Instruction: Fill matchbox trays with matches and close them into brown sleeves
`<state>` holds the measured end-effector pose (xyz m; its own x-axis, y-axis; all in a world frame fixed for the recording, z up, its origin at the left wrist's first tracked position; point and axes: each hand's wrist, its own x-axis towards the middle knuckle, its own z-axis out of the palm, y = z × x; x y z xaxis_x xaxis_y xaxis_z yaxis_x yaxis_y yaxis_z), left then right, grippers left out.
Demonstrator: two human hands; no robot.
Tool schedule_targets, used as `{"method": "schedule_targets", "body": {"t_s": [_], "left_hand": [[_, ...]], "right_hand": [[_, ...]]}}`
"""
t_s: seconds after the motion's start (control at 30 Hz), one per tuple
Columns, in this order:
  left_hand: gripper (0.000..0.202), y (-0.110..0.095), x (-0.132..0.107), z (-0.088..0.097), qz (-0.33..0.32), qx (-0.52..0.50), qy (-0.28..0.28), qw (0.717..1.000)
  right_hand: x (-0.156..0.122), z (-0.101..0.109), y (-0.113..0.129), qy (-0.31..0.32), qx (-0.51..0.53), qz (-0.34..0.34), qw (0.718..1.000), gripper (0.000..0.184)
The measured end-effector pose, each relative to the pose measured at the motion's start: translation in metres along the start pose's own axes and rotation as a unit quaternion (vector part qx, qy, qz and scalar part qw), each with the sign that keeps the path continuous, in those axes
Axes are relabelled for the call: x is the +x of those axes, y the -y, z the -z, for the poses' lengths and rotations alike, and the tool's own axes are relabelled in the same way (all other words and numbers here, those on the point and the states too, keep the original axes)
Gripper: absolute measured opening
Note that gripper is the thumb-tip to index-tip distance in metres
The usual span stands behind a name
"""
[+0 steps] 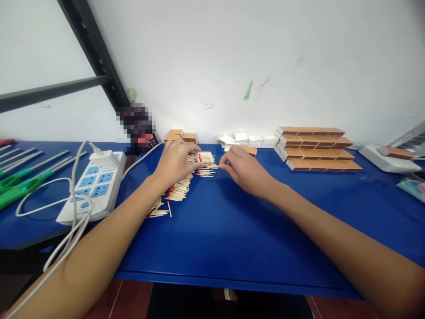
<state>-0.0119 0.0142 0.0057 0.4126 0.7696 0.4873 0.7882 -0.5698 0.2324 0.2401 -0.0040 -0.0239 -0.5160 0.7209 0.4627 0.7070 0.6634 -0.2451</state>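
Observation:
My left hand (175, 162) rests over a heap of loose matchsticks (177, 189) on the blue table (219, 230), its fingers closed around the edge of a small white matchbox tray (206, 157) filled with matches. My right hand (244, 169) sits just right of the tray, fingertips pinched together on a few matchsticks (208, 170) beside it. The matches have red heads and lie in a long strip under my left wrist.
Stacks of brown matchboxes (315, 148) stand at the back right, white inner trays (247, 140) lie behind my right hand, a few brown boxes (182, 135) behind my left. A white power strip (96, 185) with cable lies left, green-handled scissors (20, 185) farther left.

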Motion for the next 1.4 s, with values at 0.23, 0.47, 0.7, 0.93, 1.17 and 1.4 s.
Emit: {"method": "schedule_targets", "body": {"t_s": [0.23, 0.47, 0.7, 0.93, 1.17, 1.4], "left_hand": [[0.035, -0.011, -0.003, -0.005, -0.044, -0.073, 0.022, 0.996], [0.033, -0.014, -0.001, -0.001, -0.038, -0.108, 0.003, 0.993], [0.028, -0.001, 0.001, 0.002, 0.027, -0.11, -0.051, 0.992], [0.026, 0.0, 0.001, 0.003, 0.035, -0.088, -0.057, 0.994], [0.028, 0.0, 0.001, 0.0, 0.024, -0.071, -0.068, 0.995], [0.027, 0.0, 0.002, 0.0, 0.02, -0.083, -0.059, 0.995]], "right_hand": [[0.003, 0.003, -0.001, -0.052, -0.025, -0.011, 0.998, 0.012], [0.003, 0.004, 0.007, -0.07, 0.002, -0.001, 0.998, 0.022], [0.0, -0.014, 0.018, -0.053, 0.032, 0.008, 0.998, 0.008], [0.0, -0.025, 0.017, 0.039, 0.048, 0.002, 0.998, 0.007], [0.004, -0.031, 0.02, 0.03, 0.06, 0.01, 0.998, 0.009], [0.007, -0.03, 0.022, 0.036, 0.065, 0.01, 0.997, 0.006]]}}
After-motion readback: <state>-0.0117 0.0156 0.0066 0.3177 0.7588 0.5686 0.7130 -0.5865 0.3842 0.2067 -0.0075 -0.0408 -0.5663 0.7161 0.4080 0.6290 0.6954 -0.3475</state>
